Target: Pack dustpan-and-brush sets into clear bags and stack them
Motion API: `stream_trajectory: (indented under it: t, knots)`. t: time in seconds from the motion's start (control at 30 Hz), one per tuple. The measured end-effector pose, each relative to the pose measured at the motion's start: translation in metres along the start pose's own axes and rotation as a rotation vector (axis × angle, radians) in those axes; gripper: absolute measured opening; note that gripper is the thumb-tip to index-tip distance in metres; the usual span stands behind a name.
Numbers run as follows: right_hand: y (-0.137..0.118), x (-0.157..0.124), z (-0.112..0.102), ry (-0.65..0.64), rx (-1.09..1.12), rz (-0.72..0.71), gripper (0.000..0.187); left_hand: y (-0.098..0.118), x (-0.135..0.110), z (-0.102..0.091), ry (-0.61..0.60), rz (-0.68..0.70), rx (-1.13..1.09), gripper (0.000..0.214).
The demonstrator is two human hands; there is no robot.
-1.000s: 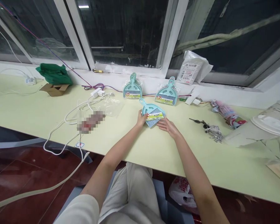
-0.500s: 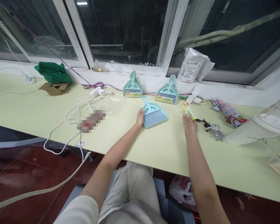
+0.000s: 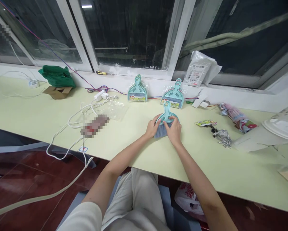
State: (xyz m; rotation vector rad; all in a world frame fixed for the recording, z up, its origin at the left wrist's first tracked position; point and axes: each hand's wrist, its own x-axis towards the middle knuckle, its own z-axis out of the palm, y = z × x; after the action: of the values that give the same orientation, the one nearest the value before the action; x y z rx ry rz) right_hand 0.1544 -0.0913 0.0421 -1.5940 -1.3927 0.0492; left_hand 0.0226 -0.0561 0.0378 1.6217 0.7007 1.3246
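A light-blue dustpan and brush set is upright on the table in front of me, handle upward and grey-blue bristles facing me. Its left side is gripped by my left hand, fingers closed on the edge. My right hand holds the right side, with the thumb reaching across the brush front. Parts of the pan are hidden behind both hands. To the right lie a yellow-green printed card and a bunch of metal keychains. Behind stand two bagged dustpan sets, one left and one right.
White cables and a clear plastic bag lie to the left. Farther back sit a cardboard box and green cloth. On the right are a wrapped doll-like item and a large white cup.
My right hand has left the printed card and moved left onto the dustpan set. The set has turned more upright and shifted right; the card now lies flatter beside the keychains.
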Motion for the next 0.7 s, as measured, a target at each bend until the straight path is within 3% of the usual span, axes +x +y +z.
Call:
stream_trajectory:
  t: [0.17, 0.37, 0.5, 0.7]
  knots:
    - [0.006, 0.006, -0.009, 0.008, -0.06, -0.032, 0.029, 0.005, 0.002, -0.004, -0.041, -0.002, 0.063, 0.044]
    - [0.01, 0.013, -0.013, 0.053, -0.022, 0.032, 0.032, -0.003, 0.015, -0.01, -0.126, -0.018, 0.092, 0.038]
    - [0.012, 0.013, -0.015, 0.056, -0.064, 0.023, 0.032, -0.004, 0.015, -0.005, -0.091, -0.058, 0.129, 0.037]
    - [-0.002, 0.008, -0.024, 0.107, -0.121, -0.023, 0.032, 0.004, 0.013, -0.006, -0.008, -0.003, 0.162, 0.034]
